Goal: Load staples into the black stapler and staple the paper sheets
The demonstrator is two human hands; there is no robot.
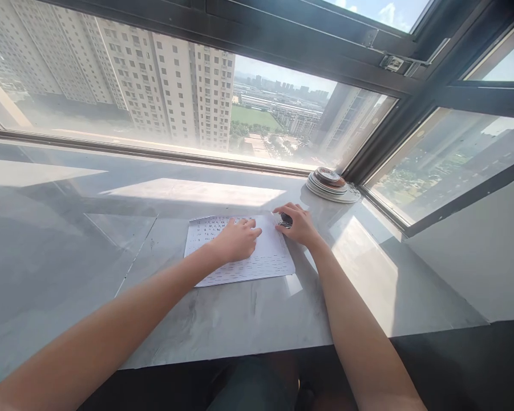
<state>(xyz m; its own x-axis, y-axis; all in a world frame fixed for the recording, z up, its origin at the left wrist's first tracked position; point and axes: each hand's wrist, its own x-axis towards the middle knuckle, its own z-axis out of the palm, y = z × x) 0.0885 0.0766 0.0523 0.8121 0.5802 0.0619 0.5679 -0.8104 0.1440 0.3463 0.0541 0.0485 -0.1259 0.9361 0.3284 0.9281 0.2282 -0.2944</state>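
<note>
A sheet of white paper (265,260), or a thin stack of sheets, lies on the marble-look sill, with handwritten rows at the upper left and printed lines lower down. Across its middle rests my left hand (238,240), fingers slightly bent and apart, holding nothing. At the paper's upper right edge, my right hand (299,225) has its thumb and fingers around a small black object (286,219) with shiny metal parts. The fingers cover much of that object, so its exact kind is unclear.
A stack of round plates or lids (332,185) stands in the far right corner by the window. The sill (222,319) ends at a front edge above my legs. Dark window frames (380,137) border the back and right, and bright sun patches fall on the surface.
</note>
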